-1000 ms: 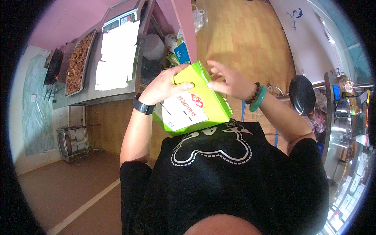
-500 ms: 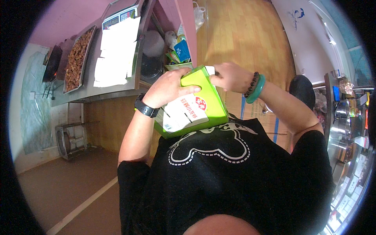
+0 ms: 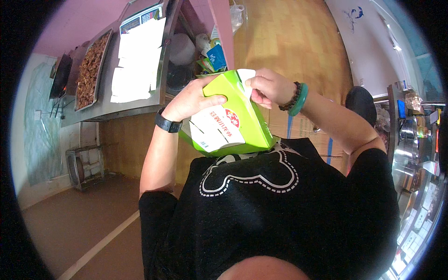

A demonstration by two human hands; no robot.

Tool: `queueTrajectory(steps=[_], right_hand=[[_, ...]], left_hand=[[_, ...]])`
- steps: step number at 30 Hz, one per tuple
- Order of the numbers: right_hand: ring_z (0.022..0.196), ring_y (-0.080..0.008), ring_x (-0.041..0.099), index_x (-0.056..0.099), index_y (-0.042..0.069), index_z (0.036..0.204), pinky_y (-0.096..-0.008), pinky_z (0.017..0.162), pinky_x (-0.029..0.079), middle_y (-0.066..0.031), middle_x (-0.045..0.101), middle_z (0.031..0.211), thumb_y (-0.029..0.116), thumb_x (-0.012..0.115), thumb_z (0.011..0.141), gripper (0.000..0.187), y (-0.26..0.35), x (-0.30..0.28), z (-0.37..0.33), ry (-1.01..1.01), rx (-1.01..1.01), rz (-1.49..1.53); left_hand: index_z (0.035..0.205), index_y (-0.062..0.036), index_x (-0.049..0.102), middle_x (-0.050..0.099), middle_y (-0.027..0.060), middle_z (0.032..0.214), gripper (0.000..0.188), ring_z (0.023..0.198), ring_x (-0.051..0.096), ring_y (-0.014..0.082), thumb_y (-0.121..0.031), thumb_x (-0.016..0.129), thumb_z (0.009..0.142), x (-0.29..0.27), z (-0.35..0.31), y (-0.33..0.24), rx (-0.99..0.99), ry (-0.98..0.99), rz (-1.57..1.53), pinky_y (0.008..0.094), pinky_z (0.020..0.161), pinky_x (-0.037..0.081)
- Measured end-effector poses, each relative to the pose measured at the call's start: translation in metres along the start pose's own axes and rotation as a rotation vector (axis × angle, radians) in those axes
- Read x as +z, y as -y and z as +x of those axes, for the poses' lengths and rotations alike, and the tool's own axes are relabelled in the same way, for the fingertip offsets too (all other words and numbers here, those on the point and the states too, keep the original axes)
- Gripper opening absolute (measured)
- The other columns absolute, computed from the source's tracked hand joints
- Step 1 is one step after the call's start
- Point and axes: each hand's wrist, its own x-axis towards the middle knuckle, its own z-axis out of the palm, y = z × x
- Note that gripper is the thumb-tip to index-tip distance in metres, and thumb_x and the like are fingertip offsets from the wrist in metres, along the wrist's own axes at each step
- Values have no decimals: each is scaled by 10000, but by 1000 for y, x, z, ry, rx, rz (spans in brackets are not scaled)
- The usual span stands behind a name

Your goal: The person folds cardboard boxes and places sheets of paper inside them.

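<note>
Centrally, a black shirt with a white outline print fills the lower half of the frame. Along the upper left runs a steel bench carrying a tray of brown pieces and white paper sheets. Just above the shirt, mid-frame, sits a bright green carton with a white label, tilted and held against the chest. From the left, a bent forearm with a black wristband rises to the left hand, fingers curled around the carton's upper edge. From the right, the right hand, with bead and green bracelets, pinches the carton's white top flap.
</note>
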Motion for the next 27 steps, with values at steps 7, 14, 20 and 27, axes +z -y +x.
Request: queueTrajectory(steps=[7, 14, 20, 27], right_hand=[[333, -109, 367, 449, 13, 553, -247, 346, 306, -51, 447, 476, 149, 390, 805, 292, -10, 6, 4, -77, 35, 373], [375, -115, 450, 498, 5, 558, -255, 365, 338, -38, 479, 470, 268, 472, 814, 368, 15, 12, 4, -165, 53, -348], [390, -91, 458, 514, 3, 583, -216, 376, 352, -36, 512, 497, 207, 515, 819, 311, 15, 1, 3, 44, 164, -404], [381, -77, 436, 496, 18, 564, -207, 362, 328, -21, 485, 476, 152, 504, 821, 290, -3, 8, -1, -115, 90, -184]], left_hand=[[1095, 19, 488, 591, 133, 928, 536, 847, 563, 172, -360, 628, 741, -5, 1, 20, -8, 19, -55, 293, 754, 438], [1075, 23, 498, 595, 131, 909, 489, 830, 562, 171, -329, 620, 758, -4, 6, 29, 28, 51, -19, 290, 752, 436], [1096, 26, 485, 599, 111, 904, 502, 826, 552, 138, -307, 635, 753, -3, 12, 26, -33, 90, -105, 278, 750, 438], [1075, 25, 495, 600, 103, 882, 505, 808, 556, 136, -330, 639, 746, -4, 12, 31, -27, 79, -100, 272, 730, 444]])
